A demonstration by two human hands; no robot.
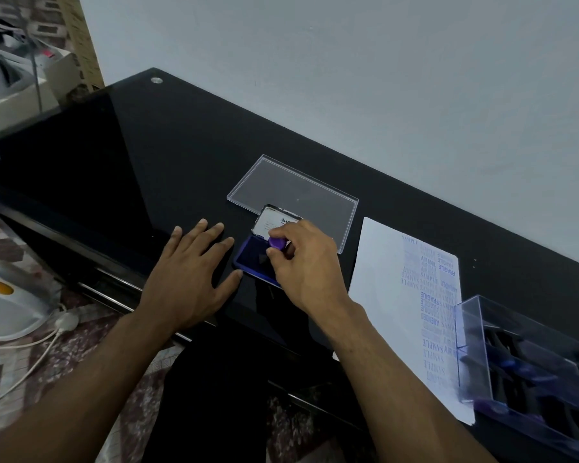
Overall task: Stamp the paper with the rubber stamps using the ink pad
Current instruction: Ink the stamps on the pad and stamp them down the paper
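Note:
An open ink pad (252,256) with dark blue ink lies on the black glass table (147,168), its hinged lid (274,221) tilted up behind it. My right hand (301,262) pinches a rubber stamp with a purple knob (278,243) and holds it down on the pad. My left hand (191,275) lies flat on the table just left of the pad, fingers spread, thumb tip near the pad's front corner. To the right lies a white paper (388,295) with many blue stamp prints along its right side.
A clear plastic lid (291,185) lies behind the ink pad. A clear box (528,369) holding several more stamps sits on the paper's right edge. The wall runs close behind the table. Left of the table are a white appliance (10,305) and its cord on a patterned floor.

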